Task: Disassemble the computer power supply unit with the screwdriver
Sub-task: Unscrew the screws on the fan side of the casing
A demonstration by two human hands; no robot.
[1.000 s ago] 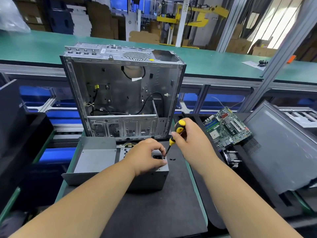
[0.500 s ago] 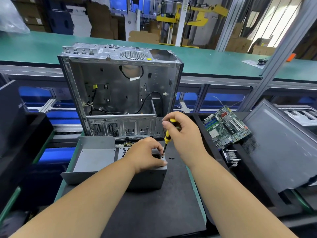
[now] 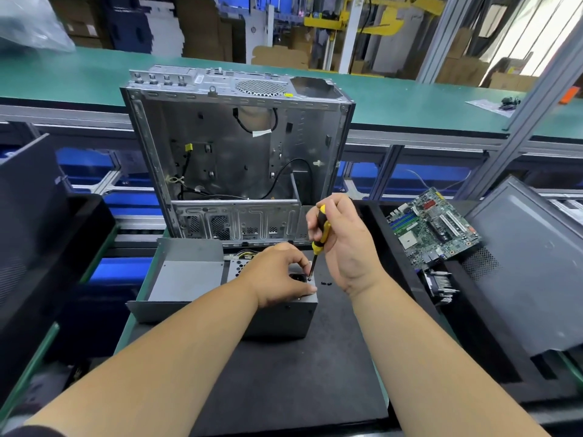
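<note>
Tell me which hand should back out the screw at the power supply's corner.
Right. The right hand already grips the screwdriver, its tip at that corner, while the left hand holds the power supply.

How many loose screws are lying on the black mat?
2, perhaps 3: small dark screws clustered on the black mat just right of the power supply. They are too small to count surely; hands may hide others.

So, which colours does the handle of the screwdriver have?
Yellow and black, on the screwdriver held in the right hand; the head view, the only one, shows it.
</note>
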